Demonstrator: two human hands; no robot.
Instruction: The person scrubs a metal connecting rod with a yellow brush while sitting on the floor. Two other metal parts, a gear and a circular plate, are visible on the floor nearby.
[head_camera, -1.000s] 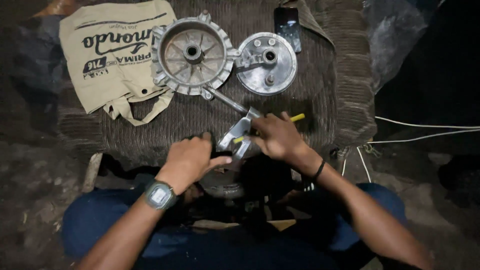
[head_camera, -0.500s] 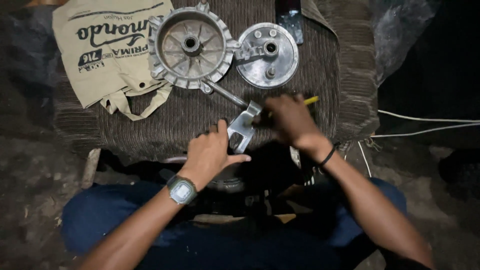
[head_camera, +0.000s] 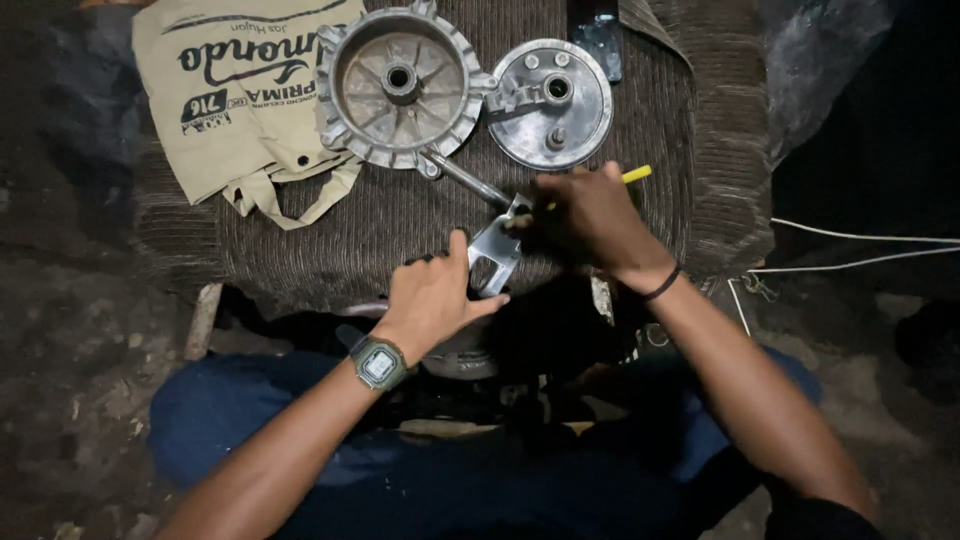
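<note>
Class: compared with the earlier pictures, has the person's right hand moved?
Yes. The right hand has shifted away from the body, nearer the round grey metal brake plate on the brown ribbed mat.

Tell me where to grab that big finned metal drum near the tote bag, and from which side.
Probably grip the finned drum by its outer rim, from above and from its left edge near the tote bag. It lies flat, open face up, so the rim stands exposed there. Its right edge meets the round cover plate, and a metal rod sits at its lower edge.

A brown ribbed mat (head_camera: 400, 225) carries a tan bag (head_camera: 235, 100), hub (head_camera: 400, 85) and round plate (head_camera: 550, 105).
</note>
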